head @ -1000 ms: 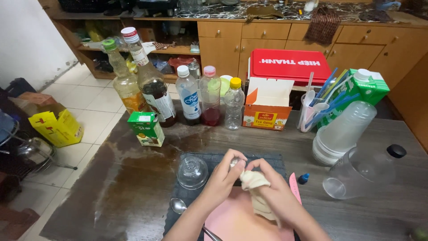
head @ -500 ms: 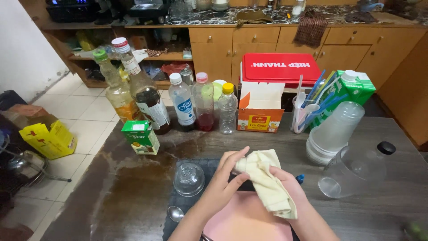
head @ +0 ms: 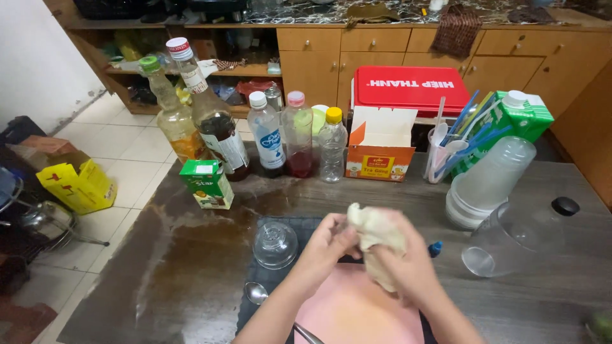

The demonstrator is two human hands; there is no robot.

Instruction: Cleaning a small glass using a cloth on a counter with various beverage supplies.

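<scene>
Cloth [head: 376, 239], cream, bunched between both hands over the pink board [head: 357, 312] at counter [head: 191, 274] front edge. Right hand [head: 408, 267] wraps it from the right, left hand [head: 328, 245] pinches its left side; equally near. Clear dome lid [head: 275, 244] just left.

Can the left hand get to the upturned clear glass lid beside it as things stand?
Probably yes. The glass lid sits on the dark mat just to the outer side of the left hand, with nothing between them. But that hand and the right hand are busy gripping the cream cloth.
</scene>
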